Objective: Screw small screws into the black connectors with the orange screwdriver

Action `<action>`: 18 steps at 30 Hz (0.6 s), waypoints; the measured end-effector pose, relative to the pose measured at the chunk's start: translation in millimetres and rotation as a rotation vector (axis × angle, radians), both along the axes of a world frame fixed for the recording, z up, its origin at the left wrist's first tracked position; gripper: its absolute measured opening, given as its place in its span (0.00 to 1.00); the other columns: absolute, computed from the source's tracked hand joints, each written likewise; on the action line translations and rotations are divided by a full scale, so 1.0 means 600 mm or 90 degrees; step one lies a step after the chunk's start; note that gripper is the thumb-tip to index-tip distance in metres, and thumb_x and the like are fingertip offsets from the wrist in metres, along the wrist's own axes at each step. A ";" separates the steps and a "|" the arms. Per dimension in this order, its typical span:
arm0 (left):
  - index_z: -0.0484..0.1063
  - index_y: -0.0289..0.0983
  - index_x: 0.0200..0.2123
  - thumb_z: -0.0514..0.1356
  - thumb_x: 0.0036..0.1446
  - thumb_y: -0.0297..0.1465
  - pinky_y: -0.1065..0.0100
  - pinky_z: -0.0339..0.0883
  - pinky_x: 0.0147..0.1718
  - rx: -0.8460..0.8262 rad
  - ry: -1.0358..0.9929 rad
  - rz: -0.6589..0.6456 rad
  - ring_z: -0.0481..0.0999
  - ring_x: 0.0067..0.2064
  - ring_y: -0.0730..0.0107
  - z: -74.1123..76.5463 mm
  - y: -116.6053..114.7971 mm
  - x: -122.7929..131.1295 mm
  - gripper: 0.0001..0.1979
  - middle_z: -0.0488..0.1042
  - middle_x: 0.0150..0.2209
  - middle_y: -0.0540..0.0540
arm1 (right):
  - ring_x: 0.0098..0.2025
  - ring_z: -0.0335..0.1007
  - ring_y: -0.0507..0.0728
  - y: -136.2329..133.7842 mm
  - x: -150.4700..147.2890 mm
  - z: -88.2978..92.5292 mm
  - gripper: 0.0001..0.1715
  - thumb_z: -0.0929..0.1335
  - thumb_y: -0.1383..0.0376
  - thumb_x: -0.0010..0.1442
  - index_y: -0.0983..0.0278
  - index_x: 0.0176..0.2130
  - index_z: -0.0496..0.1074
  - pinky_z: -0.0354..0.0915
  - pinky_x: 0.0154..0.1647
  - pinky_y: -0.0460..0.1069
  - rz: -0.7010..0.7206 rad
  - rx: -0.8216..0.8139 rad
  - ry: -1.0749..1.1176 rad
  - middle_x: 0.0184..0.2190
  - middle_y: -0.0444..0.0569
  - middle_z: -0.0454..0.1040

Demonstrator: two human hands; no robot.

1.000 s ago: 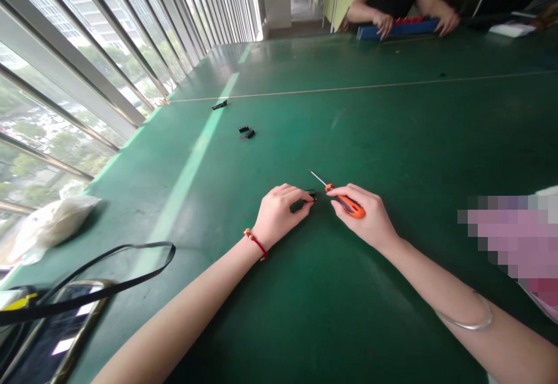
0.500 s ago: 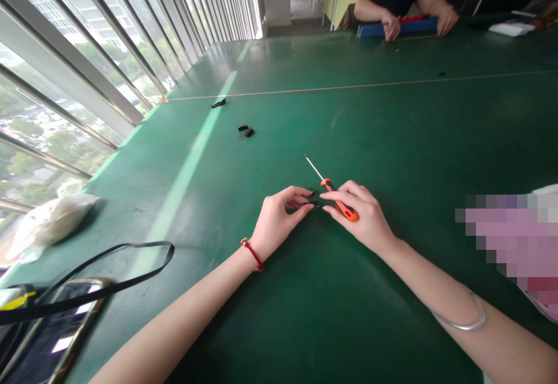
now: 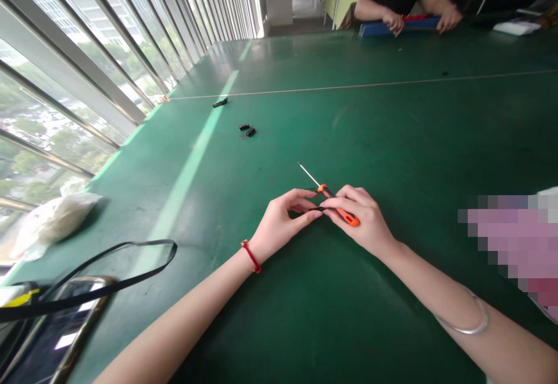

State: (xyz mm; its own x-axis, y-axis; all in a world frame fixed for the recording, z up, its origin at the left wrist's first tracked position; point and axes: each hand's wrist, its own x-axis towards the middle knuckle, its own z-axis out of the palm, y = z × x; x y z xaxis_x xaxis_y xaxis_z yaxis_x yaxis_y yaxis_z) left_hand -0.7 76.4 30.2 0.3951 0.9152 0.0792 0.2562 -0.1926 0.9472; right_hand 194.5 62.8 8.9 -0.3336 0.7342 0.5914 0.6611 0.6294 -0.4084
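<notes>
Two hands (image 3: 281,224), orange screwdriver (image 3: 350,218) in right grip (image 3: 368,221), black part (image 3: 314,210) between them

1. We wear a thin red cord bracelet (image 3: 251,258) on our left wrist.
2. A small gold bead (image 3: 244,243) sits on that cord, standing out brightly against the red.
3. Our right forearm (image 3: 429,282) carries a slim silver bangle (image 3: 462,332), a plain, smooth metal hoop that sits loosely around the arm.
4. Our left forearm (image 3: 183,320) is bare, with no sleeve in view, and the right is bare around the bangle too.
5. Our left hand (image 3: 279,227) and right hand (image 3: 361,218) are also bare, with short nails.
</notes>
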 end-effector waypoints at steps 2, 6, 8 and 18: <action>0.71 0.36 0.44 0.59 0.58 0.36 0.66 0.69 0.44 0.090 0.080 0.036 0.76 0.41 0.67 0.004 0.012 -0.011 0.13 0.77 0.41 0.44 | 0.32 0.63 0.52 0.002 0.002 -0.003 0.06 0.67 0.66 0.59 0.60 0.38 0.74 0.62 0.37 0.49 -0.024 -0.021 0.013 0.29 0.46 0.68; 0.73 0.36 0.37 0.58 0.56 0.27 0.63 0.67 0.41 0.250 0.349 0.162 0.73 0.39 0.65 -0.001 0.039 -0.038 0.06 0.75 0.36 0.46 | 0.30 0.61 0.51 0.006 0.007 -0.009 0.06 0.67 0.65 0.59 0.61 0.38 0.74 0.60 0.34 0.48 -0.064 -0.048 0.028 0.29 0.46 0.68; 0.74 0.37 0.35 0.57 0.56 0.27 0.65 0.67 0.39 0.245 0.386 0.128 0.72 0.38 0.66 -0.007 0.045 -0.046 0.05 0.74 0.35 0.47 | 0.29 0.61 0.51 0.007 0.007 -0.011 0.07 0.67 0.65 0.59 0.62 0.38 0.74 0.60 0.33 0.48 -0.070 -0.059 0.029 0.29 0.46 0.68; 0.73 0.38 0.33 0.53 0.63 0.30 0.68 0.62 0.33 0.511 0.540 0.001 0.70 0.35 0.69 -0.017 0.035 -0.044 0.10 0.73 0.33 0.47 | 0.30 0.63 0.52 0.005 0.004 -0.010 0.06 0.66 0.65 0.59 0.61 0.37 0.74 0.62 0.35 0.49 -0.067 -0.065 0.003 0.29 0.46 0.69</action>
State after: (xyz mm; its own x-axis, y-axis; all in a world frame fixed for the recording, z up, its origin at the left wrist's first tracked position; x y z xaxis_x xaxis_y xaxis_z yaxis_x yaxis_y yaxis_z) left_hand -26.8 97.1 19.8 0.5982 0.7227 0.3463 0.7493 -0.6576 0.0779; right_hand 196.7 66.1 3.2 -0.2487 0.8214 0.5133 0.7195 0.5115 -0.4699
